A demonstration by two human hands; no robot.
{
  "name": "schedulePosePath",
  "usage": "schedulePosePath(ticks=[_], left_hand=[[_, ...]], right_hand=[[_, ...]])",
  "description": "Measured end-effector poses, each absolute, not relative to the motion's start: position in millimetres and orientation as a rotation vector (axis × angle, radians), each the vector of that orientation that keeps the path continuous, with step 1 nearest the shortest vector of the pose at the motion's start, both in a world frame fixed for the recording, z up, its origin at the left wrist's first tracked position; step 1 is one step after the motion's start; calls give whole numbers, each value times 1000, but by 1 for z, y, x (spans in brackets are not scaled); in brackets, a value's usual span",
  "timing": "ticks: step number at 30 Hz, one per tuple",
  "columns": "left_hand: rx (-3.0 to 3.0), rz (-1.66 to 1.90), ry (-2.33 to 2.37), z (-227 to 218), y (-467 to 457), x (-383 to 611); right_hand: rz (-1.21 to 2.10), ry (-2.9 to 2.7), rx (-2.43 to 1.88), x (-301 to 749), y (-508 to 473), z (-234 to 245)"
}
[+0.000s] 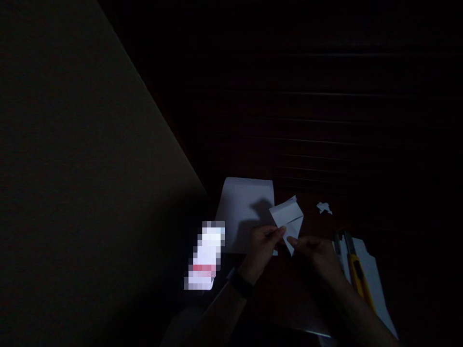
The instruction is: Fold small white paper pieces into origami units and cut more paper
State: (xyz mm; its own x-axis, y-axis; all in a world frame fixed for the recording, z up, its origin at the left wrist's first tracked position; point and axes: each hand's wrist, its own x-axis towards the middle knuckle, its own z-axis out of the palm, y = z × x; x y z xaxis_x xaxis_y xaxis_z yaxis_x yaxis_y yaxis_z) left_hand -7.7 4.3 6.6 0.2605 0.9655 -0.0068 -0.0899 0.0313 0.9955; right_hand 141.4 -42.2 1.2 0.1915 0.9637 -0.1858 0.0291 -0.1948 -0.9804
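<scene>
The scene is very dark. A folded white paper piece [288,218] with a pointed lower end is held up above a dark table. My left hand [263,248] pinches its left edge, and a dark watch band wraps that wrist. My right hand [314,253] pinches the lower point from the right. Both hands are closed on the paper.
A flat white sheet [243,207] lies behind the hands. A small crumpled paper scrap [324,207] sits to the right. A yellow utility knife [358,274] and a pen [338,248] rest on more white paper [376,289] at the right. A lit, blurred screen [205,258] glows at the left. A pale wall [72,168] fills the left side.
</scene>
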Motion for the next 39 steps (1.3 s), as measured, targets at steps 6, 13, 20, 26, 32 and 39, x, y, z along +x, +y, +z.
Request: schedulePosePath(ticks=[6, 13, 20, 26, 32, 39], left_hand=[[1246, 1005, 935, 7, 5, -10], [1285, 954, 932, 7, 4, -9], [1287, 1026, 994, 2, 5, -7], [1215, 1066, 988, 5, 3, -6], [1120, 1127, 961, 12, 0, -3], [1059, 1151, 965, 16, -3, -2]], right_hand=[[1174, -954, -1387, 144, -41, 3], [1081, -950, -1486, 143, -42, 6], [1106, -1039, -1489, 138, -43, 4], [1047, -1129, -1525, 137, -44, 5], [1038, -1264, -1498, 134, -44, 11], [1073, -1302, -1477, 133, -44, 8]])
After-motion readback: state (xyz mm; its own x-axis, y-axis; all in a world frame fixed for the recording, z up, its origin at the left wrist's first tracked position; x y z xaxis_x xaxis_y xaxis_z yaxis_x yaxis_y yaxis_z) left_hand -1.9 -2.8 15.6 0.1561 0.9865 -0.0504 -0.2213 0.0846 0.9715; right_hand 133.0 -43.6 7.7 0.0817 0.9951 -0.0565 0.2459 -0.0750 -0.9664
